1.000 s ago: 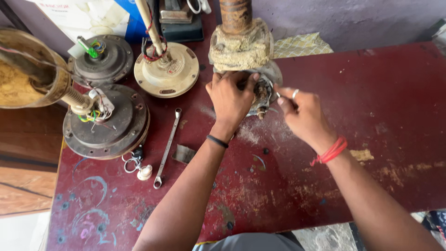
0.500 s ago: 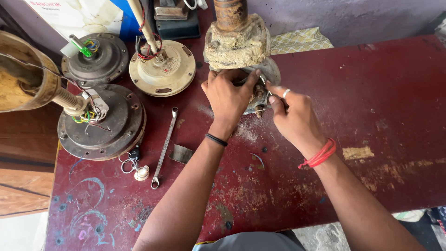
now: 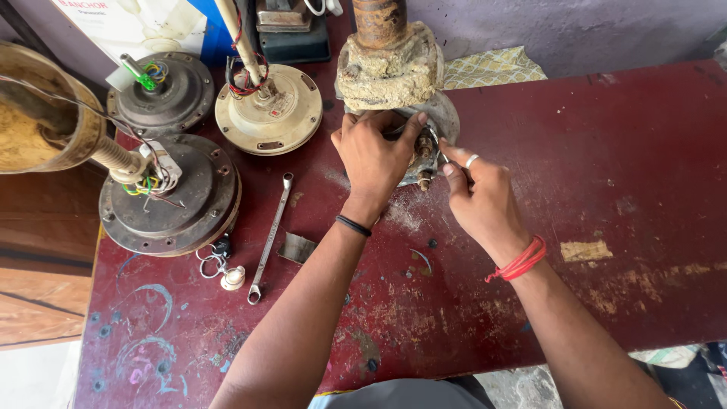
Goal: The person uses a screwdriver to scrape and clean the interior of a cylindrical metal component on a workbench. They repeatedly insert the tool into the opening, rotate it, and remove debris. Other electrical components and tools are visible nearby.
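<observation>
The left hand (image 3: 375, 155) reached forward over the red workbench (image 3: 621, 197), wrist bent down, its fingers curled over the grey metal motor part (image 3: 432, 144) that sat at the foot of the rusty, crusted clamp block (image 3: 390, 68). The thumb spread out to the right and pressed on the part's rim, so the hand was closed around it. The right hand (image 3: 485, 201) came in from the right of the clamp block, forearm slanting up from the lower edge; its thumb and forefinger were pinched together on something small at the part's bolts, too hidden to tell what. The motor part lay flat just below the block, its round face up, with no clear long axis visible under the hands.

Left of the clamp block lay a cream fan motor housing (image 3: 269, 113) and two dark ones (image 3: 170, 197). A spanner (image 3: 270, 235) lay lower left of the block, long axis running near upright, tilted slightly rightward.
</observation>
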